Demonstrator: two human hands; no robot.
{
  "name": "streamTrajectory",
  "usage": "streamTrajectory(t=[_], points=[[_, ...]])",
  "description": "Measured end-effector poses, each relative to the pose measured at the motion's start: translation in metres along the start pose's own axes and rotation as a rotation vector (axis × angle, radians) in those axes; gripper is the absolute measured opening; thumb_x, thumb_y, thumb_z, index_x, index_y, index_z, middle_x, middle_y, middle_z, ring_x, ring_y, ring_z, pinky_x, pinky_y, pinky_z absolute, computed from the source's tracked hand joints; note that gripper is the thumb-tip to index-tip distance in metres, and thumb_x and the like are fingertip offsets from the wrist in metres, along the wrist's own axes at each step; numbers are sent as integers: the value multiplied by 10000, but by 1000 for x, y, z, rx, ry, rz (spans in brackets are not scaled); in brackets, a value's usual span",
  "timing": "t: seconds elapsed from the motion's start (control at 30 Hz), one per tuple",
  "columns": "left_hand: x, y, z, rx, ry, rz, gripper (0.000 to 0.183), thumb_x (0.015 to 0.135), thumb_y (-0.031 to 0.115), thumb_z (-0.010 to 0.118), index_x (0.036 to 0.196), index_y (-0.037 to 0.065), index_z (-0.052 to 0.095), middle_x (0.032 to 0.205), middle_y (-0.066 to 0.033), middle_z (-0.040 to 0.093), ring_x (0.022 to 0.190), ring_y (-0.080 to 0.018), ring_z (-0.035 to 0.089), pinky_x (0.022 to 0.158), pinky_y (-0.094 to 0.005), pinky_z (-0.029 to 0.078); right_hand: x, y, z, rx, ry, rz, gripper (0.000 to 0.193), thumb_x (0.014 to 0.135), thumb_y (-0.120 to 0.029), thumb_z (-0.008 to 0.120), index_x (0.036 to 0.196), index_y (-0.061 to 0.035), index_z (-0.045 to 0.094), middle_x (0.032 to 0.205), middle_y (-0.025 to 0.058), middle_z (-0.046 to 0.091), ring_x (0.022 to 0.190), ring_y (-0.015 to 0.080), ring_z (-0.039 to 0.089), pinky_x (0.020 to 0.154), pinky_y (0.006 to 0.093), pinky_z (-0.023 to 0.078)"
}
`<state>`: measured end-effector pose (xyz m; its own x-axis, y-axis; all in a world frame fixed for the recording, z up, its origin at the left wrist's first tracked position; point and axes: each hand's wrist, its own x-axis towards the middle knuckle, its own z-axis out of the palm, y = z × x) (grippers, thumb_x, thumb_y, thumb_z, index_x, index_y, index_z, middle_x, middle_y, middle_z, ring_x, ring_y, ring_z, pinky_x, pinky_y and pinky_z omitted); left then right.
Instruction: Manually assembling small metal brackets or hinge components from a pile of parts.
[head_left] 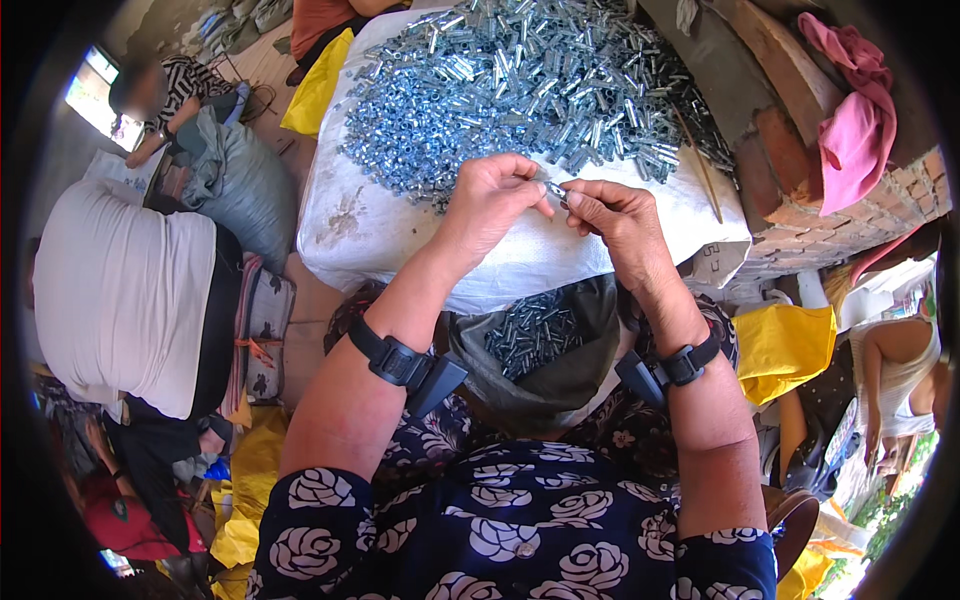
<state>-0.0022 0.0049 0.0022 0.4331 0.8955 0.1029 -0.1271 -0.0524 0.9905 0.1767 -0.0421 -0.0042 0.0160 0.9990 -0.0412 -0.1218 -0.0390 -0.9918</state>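
Metal piece point(556, 190), just one, sits between left hand point(492, 203) and right hand point(622, 222)

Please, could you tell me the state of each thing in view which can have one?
Right hand, pinching small metal part
Left hand, pinching the same part
Loose metal pieces, heaped on white cover
White cover, creased and stained
Dark cloth, sagging open, holding more pieces
Black straps, fastened
Pink cloth, crumpled, hanging
Grey sack, bulging
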Motion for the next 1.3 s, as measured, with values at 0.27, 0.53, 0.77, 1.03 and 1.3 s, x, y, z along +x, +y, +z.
streamTrajectory(t=[0.27, 0.53, 0.77, 1.03, 1.3], points=[[-3, 3, 2, 62, -9, 11, 143, 815, 16, 606, 934, -62, 606, 809, -93, 641, 723, -138, 632, 702, -249, 487, -1, 1, -6, 181, 23, 58, 168, 838, -128, 685, 927, 13, 663, 753, 47, 659, 653, 102, 612, 597, 214, 474], [-7, 4, 0, 178, -36, 61, 138, 808, -10, 619, 941, -47, 617, 817, -67, 636, 728, -121, 634, 666, -227, 492, 0, 6, -4, 166, 52, -1, 154, 827, -102, 694, 926, 11, 659, 758, 56, 662, 619, 109, 621, 559, 214, 493], [-13, 12, -9, -32, -250, -57, 204, 810, 15, 655, 1003, -33, 607, 798, -76, 637, 677, -106, 610, 620, -214, 476, -3, 9, -12, 293, -133, 66, 146, 822, -77, 692, 933, 11, 659, 785, 74, 666, 642, 129, 634, 569, 225, 505], [-30, 14, -9, -150, -407, -159, 209, 799, 9, 672, 998, -20, 617, 809, -74, 644, 663, -90, 601, 532, -186, 436, -16, 17, -12, 445, -356, 200, 120, 828, -72, 683, 912, 9, 657, 769, 88, 652, 640, 146, 631, 578, 238, 509], [-47, 13, -4, 122, -600, -155, 136, 809, 3, 665, 943, 5, 641, 796, -19, 632, 654, -46, 559, 577, -182, 427, -24, 1, -21, 208, -474, 298, 129, 803, -94, 714, 876, 6, 678, 713, 77, 658, 584, 134, 627, 540, 233, 501]])
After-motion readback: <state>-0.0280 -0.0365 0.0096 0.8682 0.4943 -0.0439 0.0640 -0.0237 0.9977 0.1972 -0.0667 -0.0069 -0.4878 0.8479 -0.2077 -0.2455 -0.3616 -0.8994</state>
